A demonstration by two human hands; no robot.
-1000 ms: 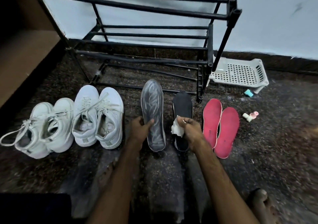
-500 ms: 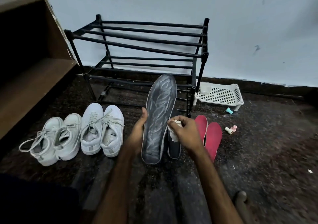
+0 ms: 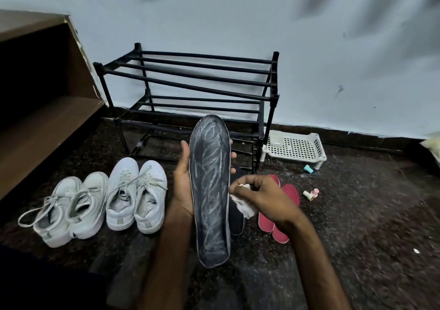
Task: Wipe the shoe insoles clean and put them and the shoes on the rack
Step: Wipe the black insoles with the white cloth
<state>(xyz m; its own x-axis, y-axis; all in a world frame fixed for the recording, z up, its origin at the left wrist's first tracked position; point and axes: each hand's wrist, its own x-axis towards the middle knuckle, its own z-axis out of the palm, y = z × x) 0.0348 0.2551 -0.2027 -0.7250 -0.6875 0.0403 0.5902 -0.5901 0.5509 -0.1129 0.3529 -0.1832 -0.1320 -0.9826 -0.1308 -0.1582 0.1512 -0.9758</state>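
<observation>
Dark speckled floor runs to a pale blue wall. A brown wooden shelf stands at far left. Near it sit two pairs of white sneakers: the left pair with loose, trailing laces and the right pair just beside it. Behind them the black rack stands against the wall, its tiers bare bars.

The left hand holds the grey insole up off the floor, toe away. Its thumb lies along the left edge and its fingers wrap behind to the right edge. The insole looks light, thin and bendy, streaked with chalky marks. It would likely bow under rubbing, so gripping it at mid-length with the palm backing it seems the sound hold.

The right hand pinches a crumpled white cloth in curled fingers, touching the insole's right edge. A black insole lies on the floor, partly hidden, and two red insoles lie right of it. Farther right are a white slotted tray beside the rack, a small teal piece and a pink-and-cream piece.

Nothing blocks the rack, though a soft insole might sag between its bars.
</observation>
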